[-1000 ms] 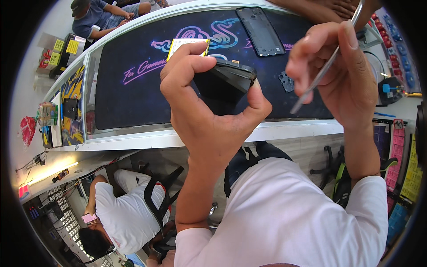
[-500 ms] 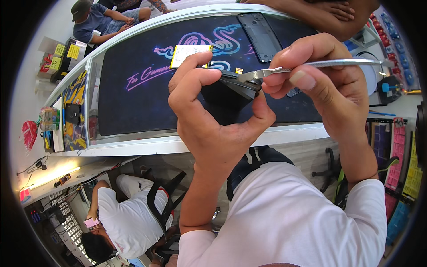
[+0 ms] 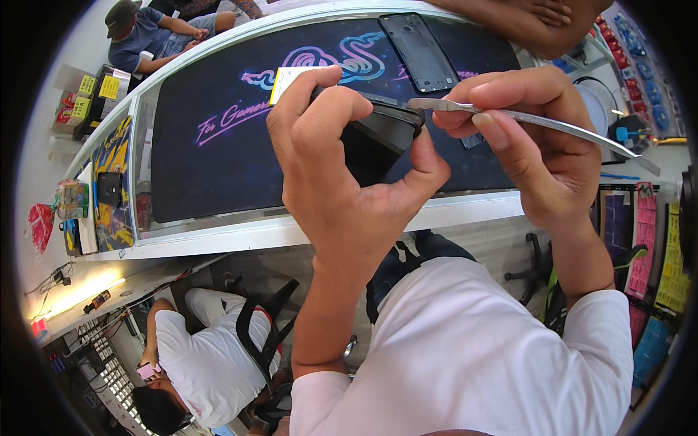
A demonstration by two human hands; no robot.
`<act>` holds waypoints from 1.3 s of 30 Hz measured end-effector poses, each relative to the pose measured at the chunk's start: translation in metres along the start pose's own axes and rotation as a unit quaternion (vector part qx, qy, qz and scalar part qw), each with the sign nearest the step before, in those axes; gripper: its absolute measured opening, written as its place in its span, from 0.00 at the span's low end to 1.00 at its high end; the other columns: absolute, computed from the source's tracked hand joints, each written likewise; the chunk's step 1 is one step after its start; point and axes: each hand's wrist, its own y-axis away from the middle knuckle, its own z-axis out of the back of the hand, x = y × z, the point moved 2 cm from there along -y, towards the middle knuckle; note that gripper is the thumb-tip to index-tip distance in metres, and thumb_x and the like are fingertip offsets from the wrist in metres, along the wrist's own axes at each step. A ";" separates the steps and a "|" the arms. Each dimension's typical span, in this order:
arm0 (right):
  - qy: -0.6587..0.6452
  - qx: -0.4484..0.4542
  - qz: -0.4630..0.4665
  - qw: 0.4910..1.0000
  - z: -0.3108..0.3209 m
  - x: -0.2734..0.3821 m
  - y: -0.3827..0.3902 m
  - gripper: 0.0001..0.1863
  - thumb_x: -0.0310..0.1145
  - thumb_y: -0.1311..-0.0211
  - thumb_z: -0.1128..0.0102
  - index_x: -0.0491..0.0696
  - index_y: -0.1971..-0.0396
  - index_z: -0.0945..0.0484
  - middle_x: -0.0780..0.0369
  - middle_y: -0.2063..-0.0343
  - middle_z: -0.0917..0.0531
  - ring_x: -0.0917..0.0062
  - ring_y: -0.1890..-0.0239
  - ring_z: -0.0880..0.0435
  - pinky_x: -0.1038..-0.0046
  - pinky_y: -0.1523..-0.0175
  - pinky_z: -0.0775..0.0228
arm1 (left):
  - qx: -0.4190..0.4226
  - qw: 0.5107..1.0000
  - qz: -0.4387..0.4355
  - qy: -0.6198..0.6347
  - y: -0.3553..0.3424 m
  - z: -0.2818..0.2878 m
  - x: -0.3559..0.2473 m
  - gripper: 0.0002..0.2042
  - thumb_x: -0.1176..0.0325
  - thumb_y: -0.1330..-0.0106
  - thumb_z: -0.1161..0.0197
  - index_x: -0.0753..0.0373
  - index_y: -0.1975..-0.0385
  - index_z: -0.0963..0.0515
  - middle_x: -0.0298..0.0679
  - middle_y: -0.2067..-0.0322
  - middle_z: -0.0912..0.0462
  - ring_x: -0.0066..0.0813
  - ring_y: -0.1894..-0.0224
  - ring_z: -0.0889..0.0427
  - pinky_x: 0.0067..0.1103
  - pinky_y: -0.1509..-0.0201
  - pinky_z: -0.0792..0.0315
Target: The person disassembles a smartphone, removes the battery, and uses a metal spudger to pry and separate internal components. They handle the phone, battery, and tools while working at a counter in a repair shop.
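Observation:
My left hand (image 3: 331,171) grips a dark, opened phone (image 3: 372,145) by its edges, fingers over the far side and thumb at the right corner. The phone is tilted, its glossy black face toward me. My right hand (image 3: 534,142) pinches a slim metal pry tool (image 3: 430,105) with a flat blade. The blade tip is at the phone's upper right corner; whether it touches cannot be made out. A white battery (image 3: 285,81) with a yellow edge shows behind my left fingers, partly hidden. Beyond lies a black phone back cover (image 3: 418,54) on the mat.
A dark printed mat (image 3: 218,174) covers the glass-topped counter with a white rim (image 3: 254,231). Another person's forearms (image 3: 509,18) rest at the far edge. A person in white (image 3: 214,345) sits lower left, one in blue (image 3: 156,36) upper left. Small boxes (image 3: 94,98) stand at left.
The pry tool's blade has shifted right and up to the phone's corner, and its outer end has dropped. The gap along the phone's edge looks narrower. The view has shifted slightly.

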 end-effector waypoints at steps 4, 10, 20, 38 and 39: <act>-0.009 -0.012 -0.049 0.999 -0.002 -0.004 0.011 0.13 0.24 0.21 0.44 0.37 0.43 0.24 0.48 0.51 0.13 0.66 0.53 0.08 0.67 0.45 0.15 | 0.002 1.000 -0.004 0.005 -0.001 -0.003 0.001 0.31 0.79 0.51 0.24 0.62 0.47 0.33 0.49 0.43 0.28 0.37 0.42 0.22 0.30 0.36 0.24; -0.004 0.010 -0.037 0.999 0.000 -0.003 0.021 0.15 0.30 0.17 0.50 0.39 0.39 0.25 0.44 0.45 0.15 0.61 0.43 0.11 0.62 0.38 0.19 | 0.009 1.000 0.003 0.024 -0.002 -0.006 0.004 0.30 0.79 0.49 0.25 0.63 0.46 0.33 0.48 0.43 0.28 0.35 0.45 0.20 0.28 0.37 0.24; -0.029 0.024 0.016 0.999 0.033 -0.007 0.015 0.19 0.30 0.17 0.51 0.38 0.34 0.26 0.39 0.45 0.17 0.63 0.55 0.11 0.70 0.51 0.18 | -0.002 1.000 -0.011 0.015 -0.007 -0.009 0.009 0.29 0.79 0.48 0.24 0.64 0.47 0.32 0.45 0.47 0.26 0.34 0.45 0.20 0.27 0.37 0.24; 0.150 0.037 -0.154 0.976 -0.014 0.011 0.000 0.23 0.19 0.31 0.41 0.45 0.37 0.16 0.66 0.80 0.20 0.88 0.80 0.28 0.82 0.73 0.39 | -0.030 0.994 0.004 -0.106 -0.019 -0.007 0.005 0.22 0.74 0.48 0.23 0.59 0.55 0.26 0.37 0.56 0.30 0.37 0.51 0.26 0.30 0.42 0.31; 0.163 0.038 -0.150 0.974 -0.013 0.013 -0.001 0.24 0.18 0.32 0.42 0.45 0.37 0.16 0.66 0.81 0.20 0.88 0.80 0.29 0.82 0.73 0.40 | -0.027 0.994 0.006 -0.105 -0.019 -0.008 0.005 0.22 0.73 0.48 0.22 0.59 0.55 0.26 0.38 0.56 0.30 0.37 0.51 0.26 0.30 0.42 0.31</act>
